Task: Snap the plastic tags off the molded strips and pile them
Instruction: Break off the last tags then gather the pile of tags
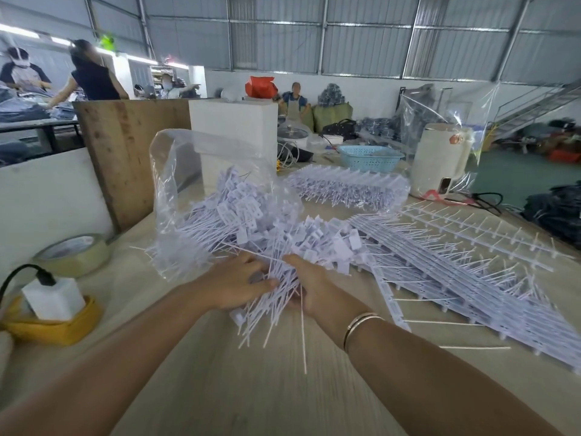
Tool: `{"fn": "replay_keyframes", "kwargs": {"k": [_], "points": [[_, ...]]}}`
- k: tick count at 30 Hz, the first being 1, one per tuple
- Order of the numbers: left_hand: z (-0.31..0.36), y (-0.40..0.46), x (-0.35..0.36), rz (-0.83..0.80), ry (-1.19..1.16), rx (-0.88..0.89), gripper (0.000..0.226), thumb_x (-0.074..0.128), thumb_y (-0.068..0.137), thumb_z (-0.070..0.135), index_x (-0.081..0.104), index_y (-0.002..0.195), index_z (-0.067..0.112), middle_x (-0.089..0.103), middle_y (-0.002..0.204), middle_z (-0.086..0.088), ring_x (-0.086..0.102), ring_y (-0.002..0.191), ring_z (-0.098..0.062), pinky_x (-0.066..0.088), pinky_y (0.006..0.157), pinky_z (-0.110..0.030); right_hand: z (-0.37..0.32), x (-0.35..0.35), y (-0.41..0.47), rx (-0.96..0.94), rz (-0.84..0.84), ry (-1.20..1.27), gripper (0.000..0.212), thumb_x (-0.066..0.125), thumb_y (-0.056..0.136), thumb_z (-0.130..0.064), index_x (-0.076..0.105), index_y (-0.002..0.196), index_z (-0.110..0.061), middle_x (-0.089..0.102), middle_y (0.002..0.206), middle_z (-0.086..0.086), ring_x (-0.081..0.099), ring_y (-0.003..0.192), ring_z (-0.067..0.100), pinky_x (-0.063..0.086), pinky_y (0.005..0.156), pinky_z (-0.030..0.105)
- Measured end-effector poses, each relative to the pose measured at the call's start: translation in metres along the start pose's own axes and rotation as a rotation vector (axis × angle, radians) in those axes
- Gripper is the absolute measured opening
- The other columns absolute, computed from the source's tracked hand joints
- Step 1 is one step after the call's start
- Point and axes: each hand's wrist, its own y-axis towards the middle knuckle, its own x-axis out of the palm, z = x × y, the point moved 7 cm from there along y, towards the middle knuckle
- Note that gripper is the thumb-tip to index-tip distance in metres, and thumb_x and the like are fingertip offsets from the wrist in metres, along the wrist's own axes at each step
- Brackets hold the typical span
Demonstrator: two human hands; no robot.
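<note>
A big pile of loose white plastic tags (248, 221) lies in the middle of the table, partly inside a clear plastic bag (176, 171). My left hand (239, 281) and my right hand (314, 287) grip a bundle of tags (276, 297) between them at the pile's near edge, thin tails sticking out toward me. Molded strips (465, 278) with tags still attached are stacked to the right. An emptied strip frame (478, 234) lies behind them. Another bagged batch of strips (349, 187) sits farther back.
A tape roll (74, 254) and a yellow tray with a white plug block (52, 313) sit at the left. A wooden board (125, 146), a white box (232, 133), a blue basket (371, 157) and a white appliance (440, 158) stand behind. People work in the background.
</note>
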Motion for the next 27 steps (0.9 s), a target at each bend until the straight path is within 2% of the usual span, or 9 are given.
{"fn": "replay_keyframes", "kwargs": {"k": [7,8,9,12,15,19,23,25,27], "points": [[-0.024,-0.008,-0.008,0.004,-0.113,-0.062,0.068,0.022,0.074,0.078,0.046,0.117,0.03,0.051,0.122,0.005,0.051,0.107,-0.012,0.044,0.096,-0.038,-0.01,-0.029,-0.008,-0.208,0.147,-0.182,0.083,0.068,0.082,-0.037,0.023,0.146,-0.011,0.056,0.108,0.003,0.059,0.089,0.023,0.043,0.062,0.035],[-0.024,-0.008,-0.007,-0.004,-0.074,-0.057,0.057,0.023,0.082,0.072,0.049,0.113,0.03,0.051,0.125,0.002,0.05,0.111,-0.015,0.042,0.098,-0.038,-0.015,-0.032,-0.011,-0.249,0.142,-0.209,0.086,0.067,0.083,-0.037,0.017,0.148,-0.014,0.056,0.11,0.002,0.06,0.097,0.025,0.053,0.073,0.048],[-0.023,-0.007,-0.007,-0.013,-0.04,-0.055,0.046,0.026,0.091,0.063,0.051,0.109,0.029,0.05,0.128,-0.001,0.049,0.114,-0.017,0.04,0.098,-0.037,-0.02,-0.035,-0.014,-0.284,0.13,-0.231,0.087,0.067,0.083,-0.038,0.014,0.149,-0.017,0.055,0.108,0.001,0.058,0.1,0.022,0.026,0.082,0.026],[-0.022,-0.005,-0.004,-0.056,0.015,-0.055,0.024,0.041,0.097,0.04,0.056,0.103,0.022,0.048,0.131,-0.003,0.048,0.117,-0.02,0.04,0.096,-0.035,-0.038,-0.046,-0.02,-0.379,0.115,-0.247,0.077,0.068,0.082,-0.038,0.024,0.144,-0.022,0.052,0.102,-0.005,0.052,0.076,0.012,0.037,0.063,0.031],[-0.023,-0.006,-0.001,-0.073,0.164,-0.059,0.05,0.048,0.095,0.031,0.037,0.141,0.016,0.035,0.144,-0.002,0.042,0.127,-0.022,0.039,0.101,-0.035,-0.056,-0.057,-0.029,-0.459,0.111,-0.209,0.07,0.069,0.081,-0.035,0.032,0.138,-0.019,0.057,0.11,-0.005,0.05,0.074,0.011,0.034,0.054,0.025],[-0.011,-0.01,-0.004,0.01,0.165,-0.042,0.039,0.061,0.088,0.039,0.053,0.121,0.019,0.057,0.112,0.004,0.05,0.091,-0.013,0.037,0.072,-0.023,-0.079,-0.069,-0.049,-0.523,0.102,-0.156,0.055,0.071,0.08,-0.033,0.045,0.126,-0.017,0.062,0.108,-0.002,0.061,0.088,0.012,0.049,0.067,0.03],[0.004,-0.023,-0.018,-0.042,0.207,-0.035,0.047,0.057,0.088,0.034,0.047,0.133,0.027,0.053,0.128,0.006,0.051,0.111,-0.015,0.036,0.08,-0.019,-0.094,-0.075,-0.066,-0.547,0.061,-0.115,0.049,0.074,0.076,-0.034,0.055,0.119,-0.019,0.066,0.11,0.007,0.064,0.099,0.029,0.052,0.087,0.048],[0.016,-0.033,-0.039,-0.05,0.213,0.001,0.04,0.051,0.085,0.019,0.058,0.123,0.03,0.057,0.126,0.011,0.053,0.114,-0.013,0.042,0.093,-0.024,-0.101,-0.078,-0.074,-0.599,0.028,-0.091,0.04,0.074,0.077,-0.032,0.058,0.112,-0.022,0.069,0.103,0.006,0.068,0.091,0.027,0.056,0.081,0.044],[0.034,-0.048,-0.072,0.053,0.132,0.067,0.037,0.047,0.078,0.012,0.071,0.088,0.038,0.069,0.093,0.018,0.063,0.091,-0.005,0.05,0.084,-0.027,-0.104,-0.079,-0.08,-0.641,-0.01,-0.075,0.043,0.074,0.076,-0.031,0.058,0.114,-0.021,0.07,0.103,0.006,0.069,0.088,0.025,0.057,0.079,0.043]]}}
